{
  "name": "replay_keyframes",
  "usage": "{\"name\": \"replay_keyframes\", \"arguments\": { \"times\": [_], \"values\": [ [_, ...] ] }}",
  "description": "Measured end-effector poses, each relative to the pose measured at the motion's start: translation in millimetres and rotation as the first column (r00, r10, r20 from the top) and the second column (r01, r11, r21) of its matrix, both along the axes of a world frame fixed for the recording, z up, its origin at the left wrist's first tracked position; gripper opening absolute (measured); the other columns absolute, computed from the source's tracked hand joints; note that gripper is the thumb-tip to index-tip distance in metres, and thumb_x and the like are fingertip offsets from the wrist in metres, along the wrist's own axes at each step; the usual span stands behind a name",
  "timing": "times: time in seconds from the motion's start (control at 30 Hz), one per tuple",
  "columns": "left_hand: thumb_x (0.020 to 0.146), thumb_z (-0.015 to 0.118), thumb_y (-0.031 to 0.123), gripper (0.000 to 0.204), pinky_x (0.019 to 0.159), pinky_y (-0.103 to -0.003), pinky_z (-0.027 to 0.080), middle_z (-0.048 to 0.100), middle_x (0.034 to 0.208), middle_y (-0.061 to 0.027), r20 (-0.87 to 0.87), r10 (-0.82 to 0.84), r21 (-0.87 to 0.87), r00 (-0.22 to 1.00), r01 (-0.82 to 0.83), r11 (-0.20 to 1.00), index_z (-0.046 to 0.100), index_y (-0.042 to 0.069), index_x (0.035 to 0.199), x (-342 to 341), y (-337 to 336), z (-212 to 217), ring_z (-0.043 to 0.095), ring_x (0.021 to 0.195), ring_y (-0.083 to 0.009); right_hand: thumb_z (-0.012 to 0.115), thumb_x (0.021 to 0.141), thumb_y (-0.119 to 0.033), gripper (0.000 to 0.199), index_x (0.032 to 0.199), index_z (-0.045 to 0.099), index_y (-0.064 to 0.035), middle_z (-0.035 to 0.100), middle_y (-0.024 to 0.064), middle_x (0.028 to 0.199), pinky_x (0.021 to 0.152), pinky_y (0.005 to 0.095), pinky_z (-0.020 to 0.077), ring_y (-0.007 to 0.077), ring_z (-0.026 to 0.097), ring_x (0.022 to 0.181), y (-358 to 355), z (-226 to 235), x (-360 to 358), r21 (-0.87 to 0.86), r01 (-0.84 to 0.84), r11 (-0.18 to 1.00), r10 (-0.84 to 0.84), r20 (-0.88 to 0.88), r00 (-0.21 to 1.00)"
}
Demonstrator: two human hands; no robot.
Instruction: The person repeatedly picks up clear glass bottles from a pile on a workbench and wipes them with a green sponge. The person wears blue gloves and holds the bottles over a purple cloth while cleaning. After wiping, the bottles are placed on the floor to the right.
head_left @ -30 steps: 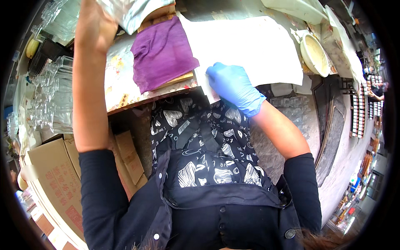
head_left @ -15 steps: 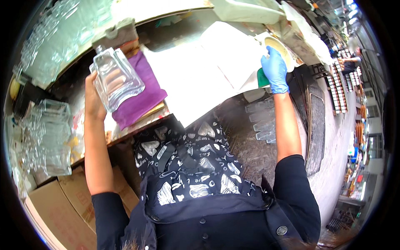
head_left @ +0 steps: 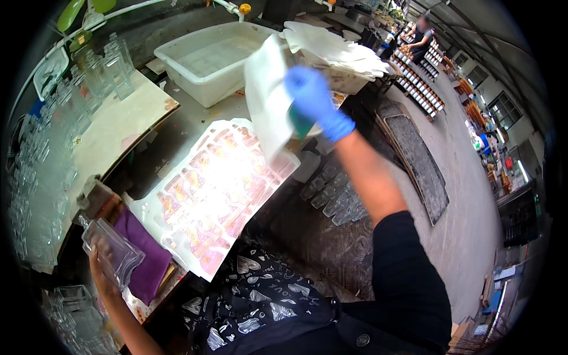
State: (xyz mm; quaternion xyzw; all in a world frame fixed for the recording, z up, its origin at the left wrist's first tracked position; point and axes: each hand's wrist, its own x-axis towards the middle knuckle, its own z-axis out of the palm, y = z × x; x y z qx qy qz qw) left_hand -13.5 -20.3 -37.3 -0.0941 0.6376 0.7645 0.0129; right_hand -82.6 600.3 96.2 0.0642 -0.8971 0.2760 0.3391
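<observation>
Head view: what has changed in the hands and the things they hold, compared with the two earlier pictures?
The left hand brought the clear glass bottle down from high over the bench to beside the purple cloth. The gloved right hand left the flat white sheet, reached to the green thing at the round dish, and now has a white sheet raised beside it. The bottle stayed held throughout.

A grey workbench point(head_left: 195, 127) carries everything. Toward its far edge stands a white plastic tub point(head_left: 213, 59), with a stack of white sheets point(head_left: 337, 50) just beside it at the far right corner. A pale board point(head_left: 112, 130) loaded with clear glass bottles point(head_left: 94, 77) covers the left side. A sheet of orange-and-pink stickers point(head_left: 213, 195) lies along the near edge, and a purple cloth point(head_left: 148, 260) sits at the near left corner.
</observation>
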Motion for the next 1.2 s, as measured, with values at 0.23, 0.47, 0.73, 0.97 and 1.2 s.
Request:
{"name": "replay_keyframes", "arguments": {
  "times": [0.23,0.47,0.73,0.97,1.2],
  "values": [
    [0.096,0.044,0.045,0.065,0.109,-0.039,0.023,0.042,0.142,-0.0155,0.058,0.053,0.069,0.997,-0.057,0.996,0.033,0.006,0.146,1,-5,-4,0.041,0.129,-0.0273,0.068,0.075,-0.051,0.059,0.096,0.064,0.003,0.067,0.0269,0.091,0.083,0.0451,0.0506,0.0382,0.065,0.094,202,65,-67,0.065,0.718,0.693,-0.666,-0.321,0.673],
    [0.097,0.046,0.04,0.063,0.103,-0.031,0.033,0.044,0.14,-0.0159,0.031,0.023,0.099,0.999,-0.025,0.995,0.031,0.004,0.146,0,-1,3,0.046,0.125,-0.0221,0.067,0.085,-0.035,0.042,0.099,0.068,0.0046,0.069,0.0117,0.088,0.068,0.0322,0.0504,0.0213,0.062,0.068,140,-126,-64,-0.327,0.398,0.857,-0.056,0.708,0.704],
    [0.099,0.045,0.036,0.057,0.104,-0.033,0.035,0.046,0.138,-0.0183,0.038,0.076,0.061,0.996,-0.078,0.995,0.034,0.002,0.144,4,14,16,0.047,0.125,-0.0246,0.061,0.091,-0.029,0.027,0.085,0.065,-0.0037,0.058,-0.0007,0.064,0.037,0.0168,0.0296,0.0026,0.043,0.044,-18,-52,-22,-0.733,0.232,0.64,0.581,0.658,0.479],
    [0.099,0.045,0.036,0.057,0.106,-0.036,0.034,0.046,0.139,-0.0197,0.036,0.058,-0.03,0.998,-0.057,0.998,0.034,0.002,0.144,13,16,20,0.048,0.125,-0.0261,0.059,0.08,-0.02,0.043,0.123,0.063,-0.0132,0.066,0.0145,0.114,0.091,0.035,0.0487,0.0288,0.065,0.1,-9,-102,52,-0.034,-0.155,0.987,0.142,0.621,0.771],
    [0.099,0.047,0.034,0.055,0.106,-0.036,0.036,0.047,0.137,-0.0201,0.039,0.039,0.056,0.998,-0.041,0.998,0.036,0.001,0.142,-2,18,17,0.049,0.124,-0.0265,0.059,0.08,-0.008,0.052,0.129,0.058,-0.0252,0.058,0.0048,0.13,0.076,0.0334,0.0549,0.0259,0.066,0.093,-4,-164,122,0.308,-0.066,0.949,-0.061,0.386,0.921]
  ]
}}
